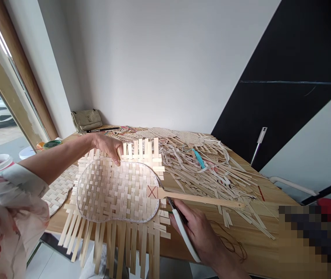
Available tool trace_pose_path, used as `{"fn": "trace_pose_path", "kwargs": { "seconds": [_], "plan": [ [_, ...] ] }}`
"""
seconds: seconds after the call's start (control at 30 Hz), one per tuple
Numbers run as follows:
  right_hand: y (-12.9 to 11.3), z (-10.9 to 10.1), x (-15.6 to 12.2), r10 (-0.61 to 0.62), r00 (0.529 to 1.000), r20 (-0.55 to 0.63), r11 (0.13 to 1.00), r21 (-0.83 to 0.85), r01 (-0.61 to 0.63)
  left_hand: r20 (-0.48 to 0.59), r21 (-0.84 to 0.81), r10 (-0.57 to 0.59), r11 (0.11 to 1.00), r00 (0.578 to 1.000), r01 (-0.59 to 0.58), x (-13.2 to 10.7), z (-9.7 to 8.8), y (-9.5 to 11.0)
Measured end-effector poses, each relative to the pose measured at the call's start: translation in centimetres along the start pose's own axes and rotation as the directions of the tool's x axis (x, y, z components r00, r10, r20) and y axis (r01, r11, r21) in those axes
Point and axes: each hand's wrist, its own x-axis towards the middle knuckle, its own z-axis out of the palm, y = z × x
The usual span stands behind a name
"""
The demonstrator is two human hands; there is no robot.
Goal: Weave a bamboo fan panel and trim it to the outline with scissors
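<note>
A woven bamboo fan lies on the wooden table, its long handle pointing right and loose strip ends sticking out all round. My left hand presses down on the fan's far edge, fingers curled over the weave. My right hand is closed round scissors with white handles, blades at the fan's rim beside the handle joint.
A heap of cut bamboo strips and a teal tassel cover the table's far right. A woven mat lies at left, a khaki bag in the corner, tape rolls by the window.
</note>
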Motion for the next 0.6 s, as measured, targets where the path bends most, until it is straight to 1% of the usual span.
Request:
{"fn": "trace_pose_path", "kwargs": {
  "seconds": [0.03, 0.07, 0.1, 0.3, 0.5, 0.6],
  "plan": [
    [0.0, 0.0, 0.0, -0.002, 1.0, -0.004, 1.0, 0.002, 0.002, 0.088, -0.019, -0.031, 0.999, 0.996, 0.033, 0.1, 0.0, -0.1],
    [0.0, 0.1, 0.0, -0.003, 1.0, -0.007, 1.0, -0.003, 0.003, 0.151, -0.026, -0.059, 0.998, 0.987, 0.064, 0.1, -0.1, -0.1],
    [0.0, 0.1, 0.0, -0.003, 1.0, -0.011, 1.0, -0.015, 0.003, 0.18, -0.025, -0.08, 0.996, 0.98, 0.086, 0.2, -0.1, -0.1],
    [-0.2, 0.1, 0.1, 0.006, 1.0, -0.022, 0.997, -0.076, -0.007, 0.145, -0.003, -0.15, 0.988, 0.978, 0.152, 0.1, 0.0, 0.5],
    [-0.7, -0.4, 0.2, 0.031, 0.999, 0.007, 0.996, -0.086, -0.03, 0.121, -0.036, -0.126, 0.991, 0.985, 0.131, -0.2, 0.2, 1.4],
    [-1.0, -0.9, 0.3, 0.038, 0.999, 0.032, 0.992, -0.122, -0.034, 0.107, -0.042, -0.125, 0.991, 0.986, 0.13, -0.3, 0.1, 2.0]
  ]
}}
